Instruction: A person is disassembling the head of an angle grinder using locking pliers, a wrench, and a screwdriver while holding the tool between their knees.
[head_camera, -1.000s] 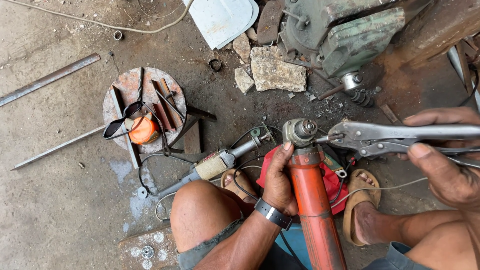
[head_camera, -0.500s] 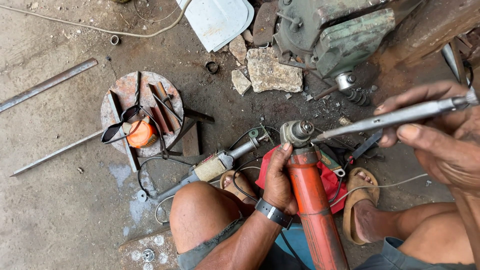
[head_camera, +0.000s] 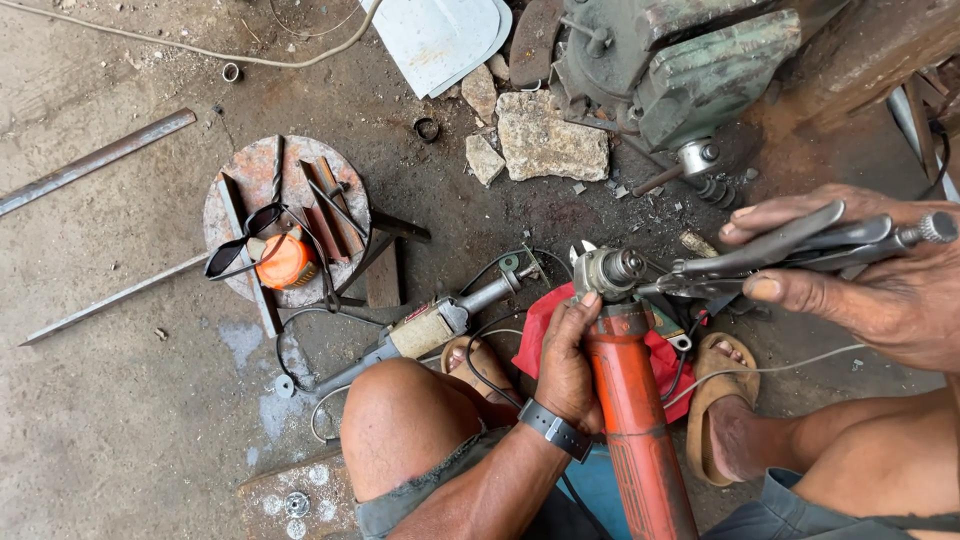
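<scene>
Two long steel bars (head_camera: 95, 160) lie on the concrete floor at left. One round rusty metal disc (head_camera: 285, 220) carries one pair of dark sunglasses (head_camera: 240, 250). Left hand (head_camera: 568, 365), grip clenched round one orange-bodied angle grinder (head_camera: 630, 400), its lower end cut off. Right hand (head_camera: 880, 285) clasps one pair of steel locking pliers (head_camera: 790, 250), jaws at the grinder head; whether they bite is unclear.

Both hands (head_camera: 566, 362) (head_camera: 880, 290), fingers clenched.

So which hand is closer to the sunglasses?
Left. The left hand grips the orange grinder, nearer the sunglasses; the right hand holds pliers farther right.
</scene>
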